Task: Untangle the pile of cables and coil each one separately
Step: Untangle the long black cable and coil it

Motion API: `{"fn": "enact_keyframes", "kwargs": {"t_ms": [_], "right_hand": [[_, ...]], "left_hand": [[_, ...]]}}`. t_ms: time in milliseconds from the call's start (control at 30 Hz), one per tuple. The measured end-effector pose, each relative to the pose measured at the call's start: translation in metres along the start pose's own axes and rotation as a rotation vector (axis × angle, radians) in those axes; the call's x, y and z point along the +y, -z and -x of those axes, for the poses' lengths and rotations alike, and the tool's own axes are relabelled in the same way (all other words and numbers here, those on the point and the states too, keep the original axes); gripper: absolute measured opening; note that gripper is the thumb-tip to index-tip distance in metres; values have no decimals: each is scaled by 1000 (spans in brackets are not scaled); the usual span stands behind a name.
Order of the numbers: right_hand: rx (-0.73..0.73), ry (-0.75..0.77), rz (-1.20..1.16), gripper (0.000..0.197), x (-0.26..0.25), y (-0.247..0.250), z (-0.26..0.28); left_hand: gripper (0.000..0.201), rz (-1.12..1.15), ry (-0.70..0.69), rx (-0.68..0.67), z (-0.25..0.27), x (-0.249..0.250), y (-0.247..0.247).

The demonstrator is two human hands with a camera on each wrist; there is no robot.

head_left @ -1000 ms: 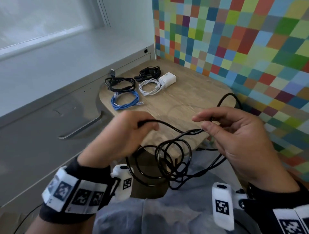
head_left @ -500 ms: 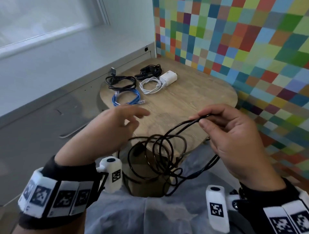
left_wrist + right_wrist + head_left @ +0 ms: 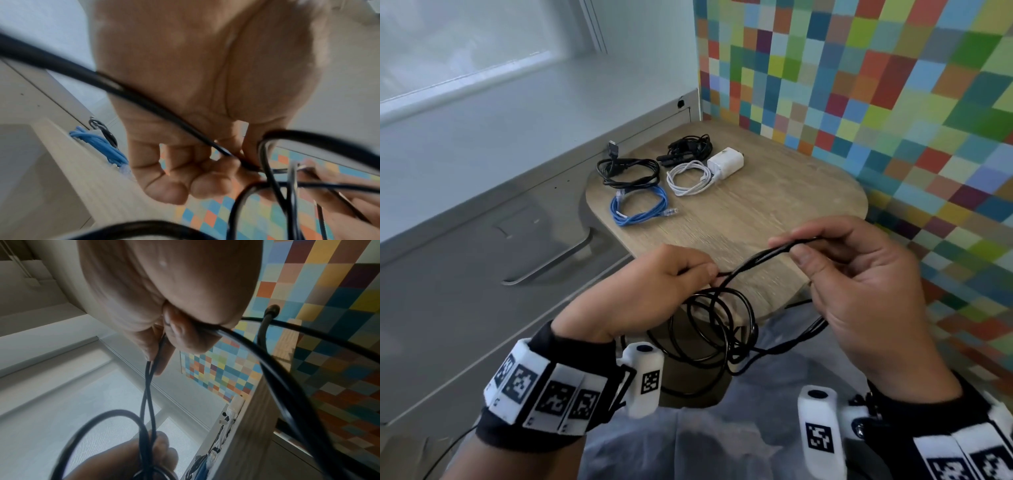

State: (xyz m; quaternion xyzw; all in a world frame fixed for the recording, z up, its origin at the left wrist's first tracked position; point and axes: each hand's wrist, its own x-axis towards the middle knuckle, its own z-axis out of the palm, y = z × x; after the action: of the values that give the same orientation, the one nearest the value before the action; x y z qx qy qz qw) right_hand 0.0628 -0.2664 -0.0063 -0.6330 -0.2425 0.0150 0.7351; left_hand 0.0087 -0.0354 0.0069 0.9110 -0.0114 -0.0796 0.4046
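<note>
The left hand [image 3: 650,294] pinches the black cable [image 3: 722,329] with curled fingers, loops dangling below, over the near edge of the wooden table [image 3: 774,212]. The right hand [image 3: 859,284] grips a doubled strand — seemingly two runs — between thumb and fingertips, just beside the left.

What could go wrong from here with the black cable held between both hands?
1. The long black cable hangs in crossed loops below the small wooden table; pulling the hands apart could tighten a knot.
2. The left hand and right hand only pinch strands; either grip may slip.
3. Hanging slack could snag the table edge.
</note>
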Motion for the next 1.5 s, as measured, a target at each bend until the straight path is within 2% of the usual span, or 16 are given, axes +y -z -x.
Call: {"fn": "enact_keyframes", "kwargs": {"t_ms": [67,233,300,367,433,567,633,733,833,967,1067,1133,1200,1333,1400,1500], "right_hand": [[9,-14,8,7,1,2,-1],[84,-81,11,17,7,4,-4],[98,-89,2,19,9,4,-5],[112,-78,12,20,10,3,-4],[127,-74,9,19,11,2,-4],[115,-56,46,14,9,0,-2],[110,-50,71,13,10,-1,0],[107,-50,85,15,10,0,-2],[121,-69,49,33,7,5,-5],[94,-135,82,56,11,10,-6],[135,-160,58,54,15,15,-8],[176,-142,74,47,16,21,-10],[181,-110,82,37,17,22,-11],[151,-49,127,24,17,17,-8],[156,-39,86,22,15,13,-9],[170,-25,5,22,10,9,-8]], "left_hand": [[28,95,-24,154,1,0,4],[27,526,24,775,0,9,14],[26,514,21,876,1,7,20],[24,329,46,828,2,1,21],[19,211,85,646,4,-1,19],[21,255,76,268,7,11,9],[32,208,42,112,7,19,3],[31,112,2,45,8,27,-1],[43,122,17,249,10,23,4],[52,275,12,731,8,7,19],[45,499,40,1013,10,-3,33],[38,483,87,1079,11,-11,41],[39,254,172,975,12,-22,44],[43,62,282,481,18,-17,34],[49,49,277,257,19,-2,27],[46,-115,204,78,14,8,20]]}}
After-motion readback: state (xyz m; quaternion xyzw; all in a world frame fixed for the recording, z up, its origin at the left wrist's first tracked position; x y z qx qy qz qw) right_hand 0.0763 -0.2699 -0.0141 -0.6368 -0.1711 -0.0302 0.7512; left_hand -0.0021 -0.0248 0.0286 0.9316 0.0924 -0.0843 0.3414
